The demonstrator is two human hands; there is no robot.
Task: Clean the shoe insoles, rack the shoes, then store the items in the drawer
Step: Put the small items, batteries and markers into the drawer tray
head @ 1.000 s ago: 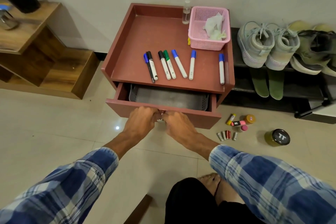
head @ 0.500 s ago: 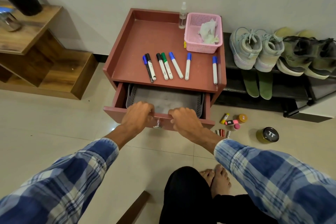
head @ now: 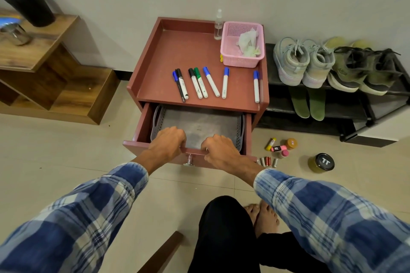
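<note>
1. Drawer: pulled open below the worktop. I judge it rigid, moderately heavy and free-sliding. My left hand and right hand both have their fingers curled over the top edge of its front panel, one each side of the knob. Take hold at this edge or at the knob. Quantity: one.
2. Grey tray: lies inside the drawer. Probably light, stiff plastic. Quantity: one.
3. Shoes: on the rack to my right. Soft uppers, firm soles; lift by the heel collar. Quantity: four.
4. Insoles: green, on the rack below the shoes. Likely thin and floppy; support along the length. Quantity: two.
5. Jar: on the floor, black lid. Possibly glass, so fragile; grip around the body. Quantity: one.
6. Markers: lying on the worktop. Light, smooth and apt to roll; pinch mid-barrel. Quantity: seven.
7. Batteries: on the floor beside the drawer. Small and dense. Quantity: too small to count reliably.
</note>
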